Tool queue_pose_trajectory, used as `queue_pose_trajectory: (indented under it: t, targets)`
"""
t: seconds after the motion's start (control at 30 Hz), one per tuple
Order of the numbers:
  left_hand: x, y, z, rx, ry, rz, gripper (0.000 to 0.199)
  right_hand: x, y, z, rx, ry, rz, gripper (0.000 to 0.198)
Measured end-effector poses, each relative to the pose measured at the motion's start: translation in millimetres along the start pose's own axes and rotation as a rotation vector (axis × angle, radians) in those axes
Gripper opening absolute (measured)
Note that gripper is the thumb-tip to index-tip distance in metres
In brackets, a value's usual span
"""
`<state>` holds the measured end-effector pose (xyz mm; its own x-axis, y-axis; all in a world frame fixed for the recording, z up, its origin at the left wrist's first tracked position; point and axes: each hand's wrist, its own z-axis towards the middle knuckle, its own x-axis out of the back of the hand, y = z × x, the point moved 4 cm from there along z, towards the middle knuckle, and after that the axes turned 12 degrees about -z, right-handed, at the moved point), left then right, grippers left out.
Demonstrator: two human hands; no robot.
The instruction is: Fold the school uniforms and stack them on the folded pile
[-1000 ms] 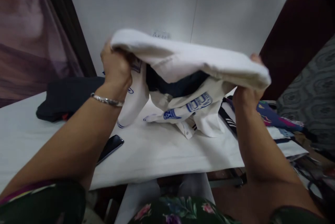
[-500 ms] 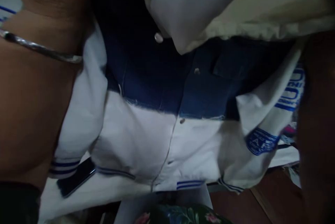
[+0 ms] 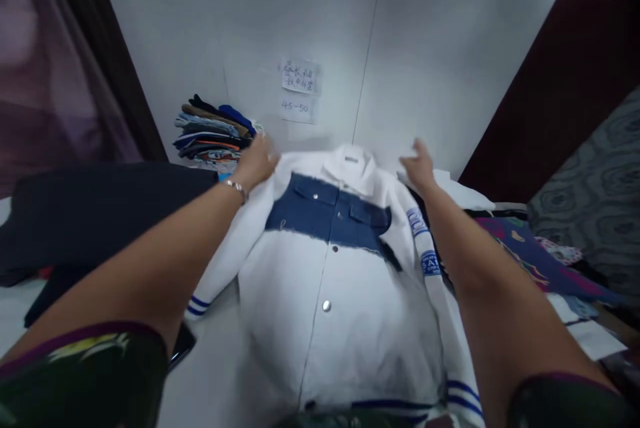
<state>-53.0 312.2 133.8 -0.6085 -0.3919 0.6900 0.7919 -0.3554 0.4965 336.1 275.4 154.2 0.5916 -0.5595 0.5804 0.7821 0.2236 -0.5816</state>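
Note:
A white jacket point(image 3: 285, 288) with a dark blue denim chest panel, metal buttons and blue-striped cuffs lies spread front side up, its collar toward the wall. Blue lettering marks the sleeve on the right. Beside the jacket's left-hand shoulder is my left hand point(image 3: 256, 163), a bracelet on its wrist; motion blurs its fingers, so their grip is unclear. My right hand point(image 3: 419, 167) hovers past the other shoulder, fingers apart, holding nothing. A dark phone point(image 3: 183, 345) is partly hidden under my left forearm, near a cuff.
Against the pale wall stands a stack of folded clothes point(image 3: 213, 131), with handwritten paper notes point(image 3: 300, 91) above it to the right. Dark cloth point(image 3: 110, 211) lies at left. More garments, including a patterned purple-blue one point(image 3: 530, 248), lie at right.
The view has lifted from a close look at the jacket, showing its collar and the wall. Pale fabric that covered the upper part is gone from there. Both hands have come into view.

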Motion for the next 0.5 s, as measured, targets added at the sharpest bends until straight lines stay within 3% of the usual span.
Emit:
queue_pose_trajectory:
  t: [0.1, 0.13, 0.2, 0.33, 0.4, 0.5]
  targets:
    - [-49.7, -28.4, -62.2, -0.073, -0.218, -0.026, 0.034, -64.9, 30.9, -69.9, -0.012, -0.215, 0.034, 0.036]
    - [-59.3, -37.5, -85.5, -0.06, -0.271, -0.033, 0.032, -85.0, 39.8, -96.9, 0.002, -0.367, 0.05, 0.031]
    - [-70.1, -51.7, -130.6, -0.035, -0.373, -0.073, 0.034, -105.6, 54.9, -148.2, 0.07, -0.534, 0.04, 0.027]
    - [-57.0, -68.4, -189.5, 0.087, -0.381, -0.078, 0.038, -91.6, 82.6, -220.2, 0.203, -0.71, -0.07, 0.029]
    - [-42.7, -74.0, -202.9, 0.173, -0.316, -0.064, 0.039, -74.0, 101.6, -235.3, 0.192, -0.7, -0.171, 0.037]
    - [-27.6, -82.7, -218.9, 0.341, -0.245, -0.072, 0.036, -51.3, 134.2, -238.8, 0.185, -0.579, -0.395, 0.046]
